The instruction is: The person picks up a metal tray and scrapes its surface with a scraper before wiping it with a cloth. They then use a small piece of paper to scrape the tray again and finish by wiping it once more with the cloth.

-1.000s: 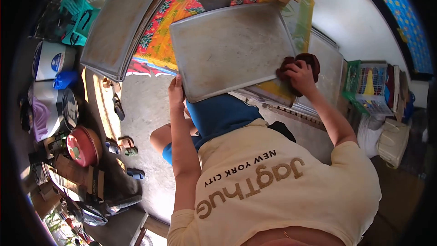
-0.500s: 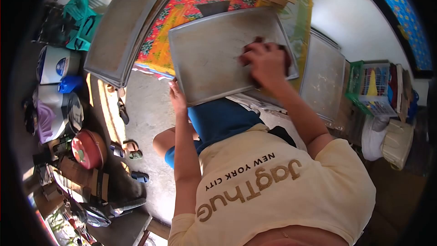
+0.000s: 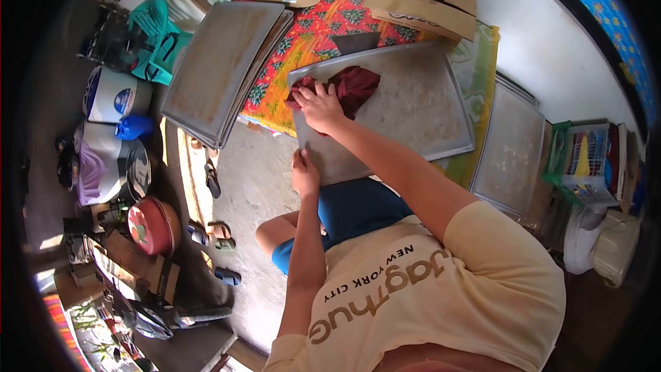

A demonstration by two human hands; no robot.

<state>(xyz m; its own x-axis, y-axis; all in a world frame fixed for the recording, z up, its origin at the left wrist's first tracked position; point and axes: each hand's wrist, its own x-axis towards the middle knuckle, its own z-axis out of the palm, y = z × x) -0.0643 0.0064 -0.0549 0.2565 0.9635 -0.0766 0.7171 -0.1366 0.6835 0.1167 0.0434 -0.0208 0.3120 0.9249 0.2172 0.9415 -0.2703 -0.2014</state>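
A grey metal baking tray (image 3: 413, 110) lies tilted in front of me, partly over my lap and partly on the table. My left hand (image 3: 305, 173) is closed on its near left edge, the thumb showing on top. Close to the tray's far left corner, my right hand (image 3: 321, 107) presses a crumpled dark red cloth (image 3: 357, 89) onto the surface. Part of the cloth spreads out to the right of the fingers. Brownish stains show on the tray's right half.
A stack of trays (image 3: 224, 62) stands at the left table edge, and more trays (image 3: 509, 151) are at the right. Cardboard boxes (image 3: 420, 24) sit on the flowered tablecloth (image 3: 320, 34). A green crate (image 3: 558, 155) is by the wall. Slippers (image 3: 224, 234) lie on the floor.
My right hand has swept the cloth from the tray's right side to its left end. The left hand still grips the left edge. The camera view has shifted.
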